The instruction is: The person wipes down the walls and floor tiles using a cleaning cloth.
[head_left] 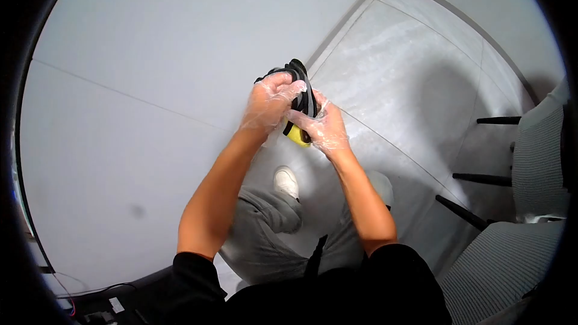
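Observation:
Both my hands wear clear plastic gloves and hold one bundled item between them, in front of me and above the floor. It is a black and grey strap-like bundle (307,103) with a yellow part (296,135) at its lower end. My left hand (269,103) grips the bundle from the left, its fingers curled over the upper side. My right hand (325,125) closes on it from the right, with the thumb across the front near the yellow part. The fingertips behind the bundle are partly hidden.
A pale wall (138,84) stands at the left, and grey floor tiles (397,72) run to the right. Two grey ribbed chairs (539,156) with black legs are at the right edge. Below the hands are my legs and a white shoe (286,182). Cables (114,287) lie at the lower left.

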Available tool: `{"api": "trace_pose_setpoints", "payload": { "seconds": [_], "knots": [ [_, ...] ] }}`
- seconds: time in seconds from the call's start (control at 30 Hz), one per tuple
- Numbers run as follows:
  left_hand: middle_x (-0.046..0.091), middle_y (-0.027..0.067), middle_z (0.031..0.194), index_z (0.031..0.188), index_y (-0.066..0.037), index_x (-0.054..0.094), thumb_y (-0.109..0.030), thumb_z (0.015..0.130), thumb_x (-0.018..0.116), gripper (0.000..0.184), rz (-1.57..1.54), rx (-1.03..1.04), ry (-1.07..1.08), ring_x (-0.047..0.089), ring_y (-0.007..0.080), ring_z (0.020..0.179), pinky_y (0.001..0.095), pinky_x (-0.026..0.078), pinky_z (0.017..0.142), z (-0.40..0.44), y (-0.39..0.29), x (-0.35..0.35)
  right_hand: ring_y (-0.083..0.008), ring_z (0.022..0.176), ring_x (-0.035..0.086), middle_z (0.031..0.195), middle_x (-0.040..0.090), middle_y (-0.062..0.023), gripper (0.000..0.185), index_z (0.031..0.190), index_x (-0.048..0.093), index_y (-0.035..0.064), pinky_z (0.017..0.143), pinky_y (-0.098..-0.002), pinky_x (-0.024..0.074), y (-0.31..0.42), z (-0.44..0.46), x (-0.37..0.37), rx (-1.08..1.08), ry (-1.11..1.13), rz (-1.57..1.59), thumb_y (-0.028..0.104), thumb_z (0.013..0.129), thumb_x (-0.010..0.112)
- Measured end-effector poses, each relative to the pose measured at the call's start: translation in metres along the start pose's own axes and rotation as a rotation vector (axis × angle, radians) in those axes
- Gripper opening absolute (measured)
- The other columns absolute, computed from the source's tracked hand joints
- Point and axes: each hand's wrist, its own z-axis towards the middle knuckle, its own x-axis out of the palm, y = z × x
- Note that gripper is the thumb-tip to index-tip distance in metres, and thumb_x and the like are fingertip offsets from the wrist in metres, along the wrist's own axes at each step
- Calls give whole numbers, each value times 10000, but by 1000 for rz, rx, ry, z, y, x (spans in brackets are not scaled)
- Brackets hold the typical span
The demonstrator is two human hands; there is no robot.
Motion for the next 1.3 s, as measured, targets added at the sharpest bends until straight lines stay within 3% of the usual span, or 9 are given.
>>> {"api": "trace_pose_setpoints", "payload": {
  "seconds": [0.17, 0.2, 0.33, 0.5, 0.7, 0.77, 0.87, 1.13, 1.3],
  "knots": [
    [657, 31, 1011, 1349, -7, 591, -183, 919, 736, 486, -2, -77, 90, 582, 83, 904, 246, 472, 760, -2, -8, 8, -177, 924, 668, 1044, 702, -88, 259, 1152, 643, 2, 878, -332, 535, -28, 3, -10, 171, -81, 526, 174, 961, 610],
    [652, 55, 1100, 1519, -14, 421, -142, 878, 780, 746, 104, -137, 161, 601, 118, 996, 280, 511, 832, -1, -11, 6, -193, 947, 669, 1063, 697, -102, 277, 1161, 634, -5, 879, -345, 540, -38, 5, -13, 163, -115, 609, 183, 959, 612],
    [634, 94, 1193, 1551, 0, 328, -21, 823, 805, 870, 253, 26, 262, 623, 180, 1094, 346, 520, 964, -14, -13, 18, -240, 995, 670, 1108, 681, -129, 306, 1175, 612, -15, 884, -383, 555, -15, -1, -19, 183, -51, 840, 202, 959, 602],
    [654, 85, 1079, 1452, -32, 438, 42, 820, 715, 694, 162, -10, 125, 648, 175, 1025, 323, 530, 914, 4, -8, 0, -283, 960, 688, 1127, 681, -152, 316, 1175, 618, -33, 878, -416, 570, -18, 13, -33, 241, -325, 757, 186, 948, 605],
    [668, 90, 1017, 1243, -50, 551, 41, 827, 632, 433, 53, -4, -244, 640, 165, 953, 296, 505, 867, -2, -27, -11, -242, 993, 656, 1251, 656, -164, 547, 1479, 465, -45, 928, -341, 519, -18, 17, -97, 171, -470, 315, 53, 949, 560],
    [673, 98, 1035, 1132, -46, 615, 6, 846, 613, 291, 115, 32, -242, 627, 168, 950, 303, 495, 870, 3, -28, -19, -232, 1050, 630, 1222, 670, -179, 499, 1433, 558, 8, 934, -310, 495, -19, 18, -112, 129, -612, 102, 27, 934, 549],
    [679, 102, 1050, 966, -41, 687, -29, 858, 584, 150, 186, 99, -203, 610, 179, 968, 320, 485, 888, 8, -24, -25, -230, 1016, 653, 1167, 701, -179, 409, 1322, 651, -7, 943, -325, 504, -5, 5, -133, 135, -393, 212, 42, 930, 547],
    [692, 69, 1061, 1043, -9, 736, 101, 821, 495, 345, -112, -31, -78, 638, 162, 958, 259, 500, 887, -4, -46, -20, -254, 1012, 712, 1117, 721, -170, 301, 1144, 695, -79, 898, -349, 605, 17, -16, -152, -160, -286, 722, 116, 926, 626],
    [708, 36, 1089, 1100, -14, 766, 160, 786, 506, 443, 130, 331, -79, 629, 124, 952, 239, 501, 888, -4, -41, -14, -177, 963, 707, 1102, 728, -91, 323, 1161, 700, -16, 845, -305, 589, 14, -13, -169, -236, -360, 300, -77, 848, 745]
  ]
}}
